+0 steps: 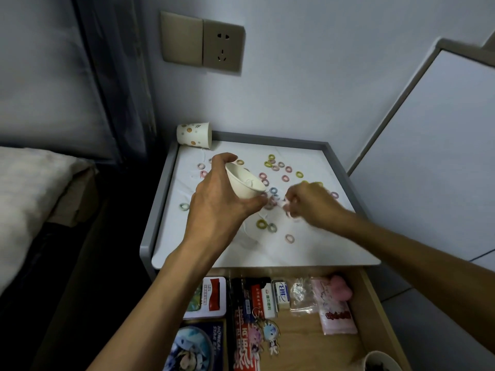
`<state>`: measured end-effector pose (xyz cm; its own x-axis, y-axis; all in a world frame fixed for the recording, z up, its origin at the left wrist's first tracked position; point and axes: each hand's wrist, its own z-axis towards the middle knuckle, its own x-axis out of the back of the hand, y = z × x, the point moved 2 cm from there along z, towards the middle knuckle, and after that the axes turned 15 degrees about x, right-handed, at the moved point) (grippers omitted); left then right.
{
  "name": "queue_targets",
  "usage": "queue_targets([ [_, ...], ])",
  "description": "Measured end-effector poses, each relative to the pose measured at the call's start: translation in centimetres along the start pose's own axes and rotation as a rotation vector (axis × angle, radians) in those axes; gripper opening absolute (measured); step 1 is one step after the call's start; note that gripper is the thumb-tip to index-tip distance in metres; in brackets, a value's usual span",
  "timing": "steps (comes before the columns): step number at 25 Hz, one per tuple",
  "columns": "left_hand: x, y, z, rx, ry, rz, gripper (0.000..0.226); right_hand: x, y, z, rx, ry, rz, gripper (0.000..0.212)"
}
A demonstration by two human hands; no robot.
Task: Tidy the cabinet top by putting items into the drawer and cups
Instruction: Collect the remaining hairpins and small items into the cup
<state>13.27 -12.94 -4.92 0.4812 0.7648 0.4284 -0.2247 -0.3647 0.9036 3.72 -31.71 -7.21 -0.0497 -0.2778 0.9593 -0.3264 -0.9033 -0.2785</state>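
The left hand grips a plain white paper cup from behind, thumb over the top and fingers curled under it. The cup is tilted with its mouth toward the right, held above the middle of the cabinet top. Just beside the mouth, the right hand is bunched, its fingertips pinching some of the small hair rings; blur hides how many.

More rings lie scattered over the white surface, mostly centre and rear right, a few at the left. A raised grey rim borders the left and back edges, while the front edge is flat. A dotted cup sits tipped in the back left corner against the rim.

Below the front edge the drawer stands open. Packets and cards crowd its left and rear, bare wood shows right of centre, and a third cup stands at its near right.
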Motion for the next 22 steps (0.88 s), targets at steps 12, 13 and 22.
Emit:
queue_targets([
  [12,-0.8,0.5,0.0,0.018,-0.041,-0.014,0.072,8.2,-9.6,2.5,0.668,-0.193,-0.080,0.022],
  [13,-0.8,0.5,0.0,0.014,-0.040,-0.021,0.071,8.3,-9.6,2.5,0.629,-0.157,0.023,0.024],
  [22,0.1,0.2,0.0,0.014,-0.003,0.002,0.083,0.5,2.9,3.7,0.081,-0.074,-0.031,0.046],
])
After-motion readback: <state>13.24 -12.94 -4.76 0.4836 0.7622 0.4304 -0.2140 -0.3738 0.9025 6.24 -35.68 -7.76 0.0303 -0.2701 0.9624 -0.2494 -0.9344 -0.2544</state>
